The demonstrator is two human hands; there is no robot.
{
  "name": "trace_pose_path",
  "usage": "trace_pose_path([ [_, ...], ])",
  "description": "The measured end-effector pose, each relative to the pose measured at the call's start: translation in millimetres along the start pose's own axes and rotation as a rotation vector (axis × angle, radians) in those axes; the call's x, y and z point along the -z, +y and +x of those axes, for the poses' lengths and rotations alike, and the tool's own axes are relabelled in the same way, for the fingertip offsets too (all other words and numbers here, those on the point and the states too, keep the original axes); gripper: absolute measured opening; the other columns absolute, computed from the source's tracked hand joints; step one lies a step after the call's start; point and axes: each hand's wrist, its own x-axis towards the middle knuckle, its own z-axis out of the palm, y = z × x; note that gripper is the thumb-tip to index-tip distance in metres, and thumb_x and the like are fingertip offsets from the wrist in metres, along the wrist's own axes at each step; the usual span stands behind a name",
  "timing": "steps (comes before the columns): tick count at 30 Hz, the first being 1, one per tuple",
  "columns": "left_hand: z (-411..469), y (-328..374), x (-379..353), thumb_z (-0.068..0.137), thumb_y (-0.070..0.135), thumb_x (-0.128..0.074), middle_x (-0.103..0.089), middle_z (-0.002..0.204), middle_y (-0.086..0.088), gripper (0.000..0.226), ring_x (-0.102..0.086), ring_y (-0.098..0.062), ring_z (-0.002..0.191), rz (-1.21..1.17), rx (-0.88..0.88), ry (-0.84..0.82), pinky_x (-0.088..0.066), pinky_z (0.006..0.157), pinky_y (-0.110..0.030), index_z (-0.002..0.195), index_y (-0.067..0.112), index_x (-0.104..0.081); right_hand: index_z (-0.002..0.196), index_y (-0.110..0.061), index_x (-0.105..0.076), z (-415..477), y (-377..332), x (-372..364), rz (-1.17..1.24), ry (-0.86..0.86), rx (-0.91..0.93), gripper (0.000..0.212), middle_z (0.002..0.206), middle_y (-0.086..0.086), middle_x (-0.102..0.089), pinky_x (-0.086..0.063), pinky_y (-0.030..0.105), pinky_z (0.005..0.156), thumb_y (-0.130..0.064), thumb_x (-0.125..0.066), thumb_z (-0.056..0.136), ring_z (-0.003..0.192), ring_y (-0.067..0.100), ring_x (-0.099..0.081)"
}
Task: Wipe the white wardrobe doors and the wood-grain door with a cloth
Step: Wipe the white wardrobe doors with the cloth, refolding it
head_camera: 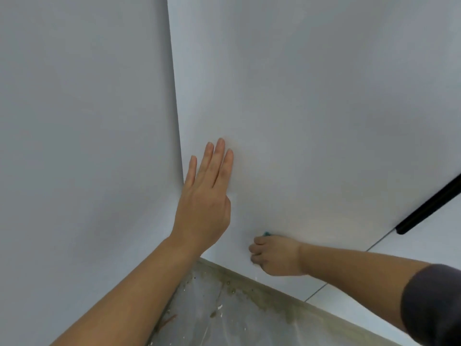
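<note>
A white wardrobe door (pixel 311 108) fills the upper right of the head view. My left hand (pixel 207 196) lies flat against its lower left part, fingers straight and pointing up. Low on the same door, my right hand (pixel 274 255) grips a teal cloth (pixel 267 234) and holds it against the door near the bottom edge. Only a small corner of the cloth shows above my knuckles; the rest is hidden in my fist. No wood-grain door is in view.
A plain white wall or side panel (pixel 82 146) meets the door at a vertical edge on the left. A black bar handle (pixel 429 206) slants at the right edge beside a second white door (pixel 434 236). Below is a stained grey floor (pixel 224 315).
</note>
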Motion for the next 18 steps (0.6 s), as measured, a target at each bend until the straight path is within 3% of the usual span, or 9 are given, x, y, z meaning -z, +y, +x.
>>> trace_pose_path([
  [3, 47, 11, 45, 0.082, -0.005, -0.037, -0.017, 0.159, -0.016, 0.069, -0.010, -0.029, 0.148, -0.062, -0.010, 0.064, -0.017, 0.118, -0.052, 0.149, -0.001, -0.024, 0.077, -0.021, -0.074, -47, 53, 53, 0.019, 0.186, -0.061, 0.029, 0.093, -0.008, -0.067, -0.045, 0.030, 0.090, -0.008, -0.049, 0.085, 0.097, 0.022, -0.057],
  [6, 108, 26, 101, 0.081, -0.007, -0.035, -0.017, 0.159, -0.017, 0.069, -0.010, -0.029, 0.149, -0.133, 0.008, 0.143, -0.015, 0.119, -0.051, 0.149, -0.003, -0.024, 0.072, -0.017, -0.073, -112, 109, 117, 0.042, 0.410, -0.176, 0.060, 0.099, -0.004, -0.069, -0.048, 0.033, 0.088, 0.000, -0.020, 0.093, 0.100, 0.024, -0.061],
  [11, 224, 60, 207, 0.083, -0.006, -0.033, -0.019, 0.158, -0.017, 0.066, -0.012, -0.029, 0.148, -0.235, -0.009, 0.267, -0.011, 0.120, -0.049, 0.148, -0.003, -0.025, 0.081, -0.016, -0.073, -246, 219, 236, 0.012, 0.623, -0.270, 0.034, 0.116, -0.001, -0.067, -0.047, 0.035, 0.089, -0.006, -0.045, 0.097, 0.110, 0.027, -0.058],
  [15, 324, 89, 303, 0.082, -0.008, -0.034, -0.019, 0.159, -0.015, 0.067, -0.011, -0.028, 0.149, -0.262, -0.043, 0.353, -0.010, 0.120, -0.049, 0.149, -0.002, -0.025, 0.100, -0.012, -0.072, -364, 309, 339, -0.064, 0.731, -0.363, 0.027, 0.122, 0.001, -0.065, -0.048, 0.037, 0.092, -0.008, -0.045, 0.102, 0.112, 0.029, -0.060],
  [18, 392, 112, 375, 0.083, -0.008, -0.035, -0.018, 0.159, -0.014, 0.066, -0.010, -0.027, 0.149, -0.276, -0.100, 0.395, -0.010, 0.120, -0.049, 0.149, -0.002, -0.025, 0.107, -0.011, -0.072, -446, 370, 409, -0.123, 0.749, -0.453, 0.036, 0.125, 0.001, -0.065, -0.047, 0.039, 0.094, -0.008, -0.036, 0.104, 0.114, 0.029, -0.061],
])
